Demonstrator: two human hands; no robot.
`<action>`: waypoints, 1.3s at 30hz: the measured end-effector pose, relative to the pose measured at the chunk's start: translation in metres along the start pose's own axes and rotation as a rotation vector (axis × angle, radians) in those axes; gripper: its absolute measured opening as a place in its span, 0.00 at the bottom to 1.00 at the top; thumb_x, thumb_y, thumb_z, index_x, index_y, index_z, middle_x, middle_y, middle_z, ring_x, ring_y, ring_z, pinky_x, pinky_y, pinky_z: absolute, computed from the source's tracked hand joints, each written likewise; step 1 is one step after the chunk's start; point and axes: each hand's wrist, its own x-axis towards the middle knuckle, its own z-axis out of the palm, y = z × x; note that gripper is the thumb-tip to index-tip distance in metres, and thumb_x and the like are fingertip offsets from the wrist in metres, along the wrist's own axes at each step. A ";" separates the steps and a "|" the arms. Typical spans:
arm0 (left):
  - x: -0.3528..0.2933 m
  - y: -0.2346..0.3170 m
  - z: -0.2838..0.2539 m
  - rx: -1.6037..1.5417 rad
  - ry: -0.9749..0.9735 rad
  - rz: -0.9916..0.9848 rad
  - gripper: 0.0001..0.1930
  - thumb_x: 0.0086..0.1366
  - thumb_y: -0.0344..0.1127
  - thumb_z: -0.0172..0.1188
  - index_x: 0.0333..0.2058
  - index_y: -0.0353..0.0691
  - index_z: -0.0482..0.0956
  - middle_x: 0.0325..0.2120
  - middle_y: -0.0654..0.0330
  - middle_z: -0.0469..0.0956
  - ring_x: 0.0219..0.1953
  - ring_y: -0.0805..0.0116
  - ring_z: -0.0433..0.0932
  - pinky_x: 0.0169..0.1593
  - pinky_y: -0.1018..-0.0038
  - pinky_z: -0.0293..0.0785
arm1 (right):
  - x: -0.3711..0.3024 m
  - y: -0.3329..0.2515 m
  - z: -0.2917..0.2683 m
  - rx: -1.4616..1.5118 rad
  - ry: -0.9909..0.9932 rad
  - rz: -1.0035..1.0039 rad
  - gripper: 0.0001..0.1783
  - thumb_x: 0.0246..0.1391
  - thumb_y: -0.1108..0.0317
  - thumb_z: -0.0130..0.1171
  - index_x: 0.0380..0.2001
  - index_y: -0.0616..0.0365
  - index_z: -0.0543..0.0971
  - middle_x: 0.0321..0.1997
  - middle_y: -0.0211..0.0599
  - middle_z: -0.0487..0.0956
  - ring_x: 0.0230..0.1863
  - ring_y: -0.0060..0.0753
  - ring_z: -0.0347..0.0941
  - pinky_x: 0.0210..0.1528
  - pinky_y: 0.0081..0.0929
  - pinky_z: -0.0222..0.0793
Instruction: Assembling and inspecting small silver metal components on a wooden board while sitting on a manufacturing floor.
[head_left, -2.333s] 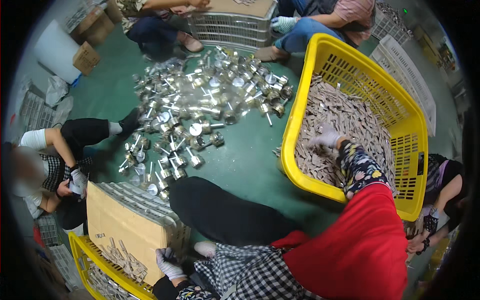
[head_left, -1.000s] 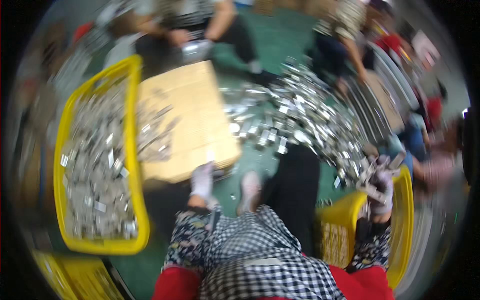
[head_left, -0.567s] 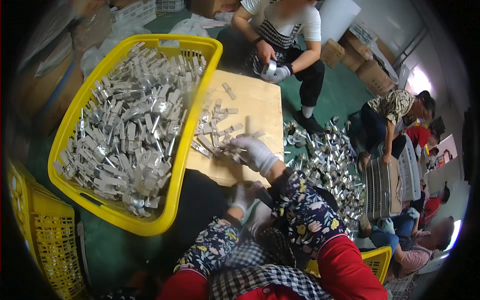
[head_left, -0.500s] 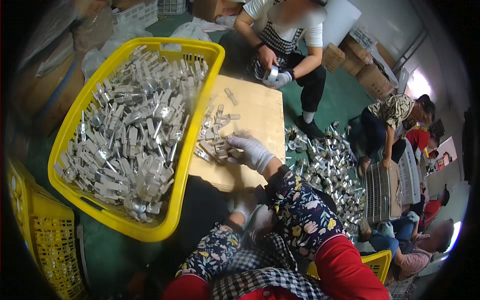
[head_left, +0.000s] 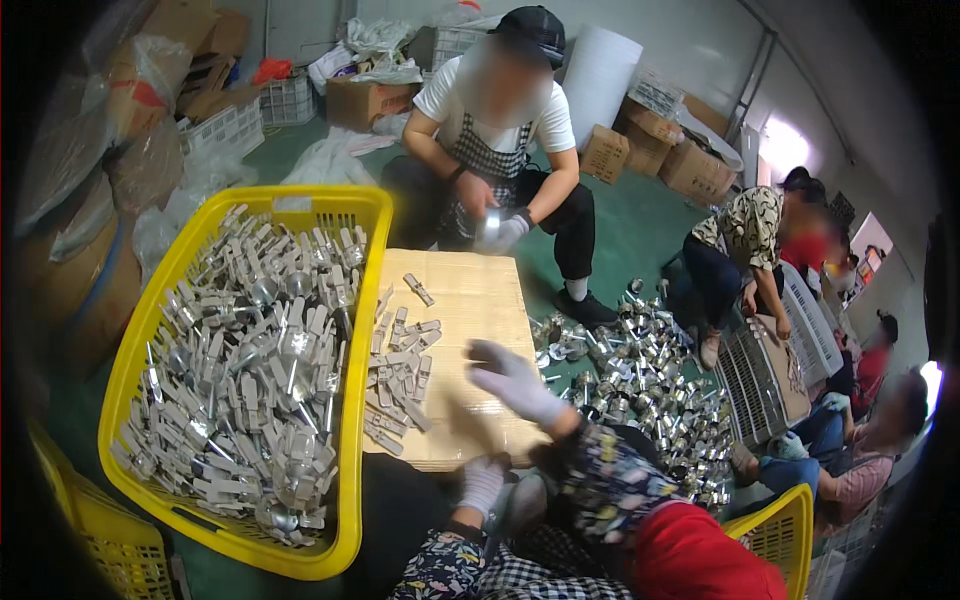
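My right hand (head_left: pixel 515 385), in a pale glove, is above the right part of a tan board (head_left: pixel 478 300). Its fingers stretch out toward the left and nothing shows between them. Left of it lies a loose pile of grey, clip-like pieces (head_left: pixel 402 368), and one single piece (head_left: pixel 418 290) lies farther back. My left hand (head_left: pixel 482 487), also gloved, is low at the board's near edge; its fingertips are mostly hidden. Beside the board, a big yellow basket (head_left: pixel 352 440) is heaped with similar grey pieces and shiny metal parts with rods (head_left: pixel 290 370).
Across the board a person (head_left: pixel 510 150) sits holding a round metallic thing. Shiny metal parts (head_left: pixel 640 370) are heaped on the green floor at right. More people work beside crates (head_left: pixel 750 385) farther right. Other yellow baskets (head_left: pixel 790 540) stand at lower right and lower left.
My right hand has moved off the pile of grey pieces, to the right over the board. The view has tilted up, so the scene sits lower. My left hand stays near the board's edge.
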 end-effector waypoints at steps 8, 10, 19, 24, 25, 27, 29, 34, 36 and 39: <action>-0.012 0.037 -0.002 -0.199 -0.007 -0.225 0.14 0.59 0.39 0.53 0.26 0.30 0.75 0.22 0.57 0.76 0.24 0.67 0.77 0.30 0.76 0.72 | -0.334 -0.007 -0.186 -0.546 1.071 -0.048 0.19 0.44 0.76 0.52 0.44 0.62 0.72 0.43 0.37 0.75 0.42 0.30 0.71 0.48 0.25 0.65; -0.014 0.044 -0.002 -0.170 0.016 -0.227 0.14 0.59 0.38 0.53 0.26 0.30 0.75 0.22 0.57 0.75 0.24 0.67 0.77 0.31 0.76 0.72 | -0.455 0.024 -0.229 -0.584 1.408 0.120 0.16 0.53 0.69 0.49 0.45 0.63 0.71 0.49 0.37 0.71 0.50 0.31 0.65 0.55 0.27 0.57; -0.017 0.053 0.003 -0.048 -0.018 -0.233 0.18 0.60 0.43 0.52 0.32 0.29 0.72 0.23 0.52 0.77 0.26 0.64 0.77 0.34 0.75 0.73 | -0.749 0.258 -0.194 -0.570 1.608 0.949 0.21 0.54 0.62 0.51 0.49 0.61 0.68 0.51 0.42 0.70 0.52 0.34 0.64 0.54 0.25 0.58; -0.016 0.059 -0.004 -0.051 -0.001 -0.325 0.16 0.60 0.42 0.51 0.30 0.30 0.71 0.22 0.51 0.76 0.26 0.60 0.76 0.36 0.68 0.75 | -0.785 0.292 -0.138 -0.434 1.262 1.250 0.22 0.53 0.60 0.51 0.49 0.62 0.68 0.51 0.42 0.70 0.52 0.35 0.64 0.53 0.26 0.58; -0.018 0.064 0.001 -0.085 0.031 -0.319 0.15 0.60 0.41 0.52 0.30 0.31 0.71 0.22 0.52 0.75 0.26 0.60 0.76 0.35 0.66 0.76 | -0.783 0.298 -0.132 -0.411 1.200 1.292 0.22 0.53 0.60 0.51 0.49 0.62 0.68 0.51 0.43 0.70 0.52 0.35 0.64 0.53 0.26 0.58; -0.018 0.064 0.008 -0.143 0.070 -0.294 0.13 0.59 0.39 0.52 0.29 0.32 0.70 0.22 0.55 0.71 0.25 0.62 0.75 0.34 0.62 0.78 | -0.777 0.307 -0.122 -0.374 1.072 1.366 0.23 0.53 0.59 0.51 0.48 0.62 0.68 0.51 0.43 0.70 0.52 0.35 0.64 0.53 0.26 0.58; -0.017 0.061 0.010 -0.140 0.074 -0.303 0.13 0.59 0.39 0.52 0.29 0.32 0.70 0.22 0.57 0.71 0.25 0.63 0.74 0.34 0.64 0.77 | -0.761 0.313 -0.111 -0.345 0.934 1.429 0.23 0.53 0.59 0.51 0.48 0.62 0.68 0.51 0.43 0.70 0.52 0.36 0.64 0.53 0.27 0.59; -0.010 0.043 0.000 -0.174 0.050 -0.329 0.13 0.59 0.40 0.53 0.29 0.33 0.71 0.22 0.59 0.70 0.25 0.65 0.74 0.34 0.69 0.74 | -0.705 0.309 -0.075 -0.288 0.581 1.579 0.24 0.52 0.57 0.51 0.47 0.62 0.69 0.51 0.44 0.70 0.53 0.37 0.64 0.52 0.27 0.59; -0.011 0.042 -0.001 -0.166 0.067 -0.309 0.14 0.59 0.42 0.53 0.29 0.34 0.71 0.22 0.60 0.71 0.25 0.66 0.74 0.34 0.71 0.72 | -0.696 0.300 -0.079 -0.271 0.570 1.581 0.23 0.52 0.57 0.52 0.47 0.62 0.69 0.50 0.44 0.70 0.52 0.37 0.64 0.52 0.27 0.59; -0.016 0.059 0.009 -0.087 0.083 -0.319 0.15 0.58 0.43 0.54 0.30 0.34 0.71 0.22 0.61 0.71 0.25 0.67 0.74 0.33 0.72 0.71 | -0.688 0.265 -0.079 -0.225 0.538 1.582 0.21 0.51 0.57 0.52 0.44 0.61 0.70 0.48 0.43 0.71 0.49 0.37 0.65 0.50 0.27 0.60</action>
